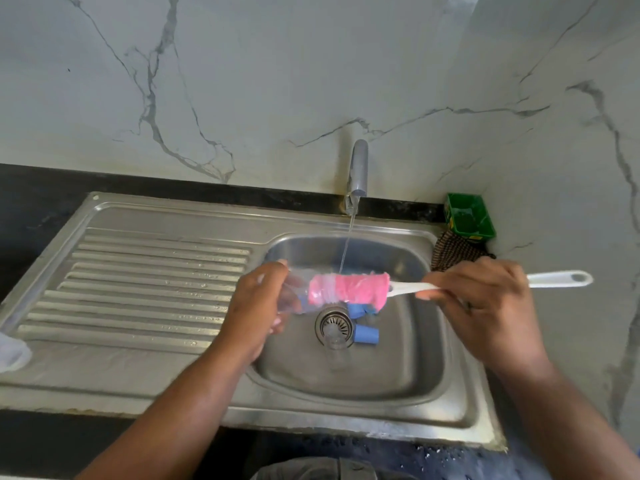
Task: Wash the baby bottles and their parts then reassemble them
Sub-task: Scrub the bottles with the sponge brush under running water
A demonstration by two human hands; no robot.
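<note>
My left hand [258,303] grips a clear baby bottle [298,292], held on its side over the steel sink basin [408,362]. A pink sponge brush [360,289] is partly inside the bottle's mouth. Its white handle [554,279] runs to the right through my right hand [485,303], which grips it. Water runs from the tap [358,171] onto the sponge. Two blue bottle parts [365,333] lie in the basin by the drain [334,325], one partly hidden under the brush. A clear part seems to lie over the drain.
A ribbed draining board [149,278] lies left of the basin. A green tub [469,220] and a dark checked cloth [453,252] sit at the back right corner. A pale object [12,351] shows at the left edge. Marble walls stand behind and on the right.
</note>
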